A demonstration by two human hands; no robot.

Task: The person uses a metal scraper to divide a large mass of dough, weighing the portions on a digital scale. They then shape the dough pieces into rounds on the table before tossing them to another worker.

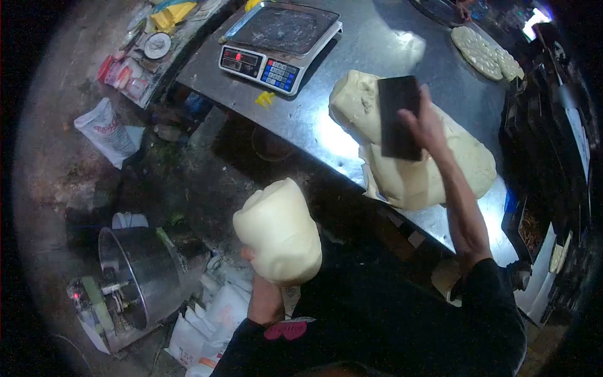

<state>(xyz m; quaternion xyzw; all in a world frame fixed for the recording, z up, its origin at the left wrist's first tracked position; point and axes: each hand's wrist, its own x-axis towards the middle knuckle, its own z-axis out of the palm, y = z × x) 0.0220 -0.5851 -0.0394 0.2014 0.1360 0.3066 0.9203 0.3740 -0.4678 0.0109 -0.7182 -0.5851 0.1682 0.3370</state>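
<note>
Cream-coloured dough lies in a large, thick slab on the metal table, stretched out along the near edge, with a thin flap of it at the border by the person. Over this slab the person's right hand grips a dark, rectangular scraper, the thumb across its face and the other fingers mostly hidden behind; whether the scraper touches the dough cannot be told from this angle. Away from the table, in front of the person's body, the left hand supports a separate, rounded lump of dough, holding it up in the air; a thumb or finger shows at its side, and the rest of that hand is hidden by the lump. Near the far left part of the table stands a scale with a red light on its display, a small yellow scrap just beside its front. Flat, dimpled dough pieces sit toward the far right, near another person's hand at the top edge. Dark trays stand along the right side. Down on the left are a steel bowl and white bags on the floor.
</note>
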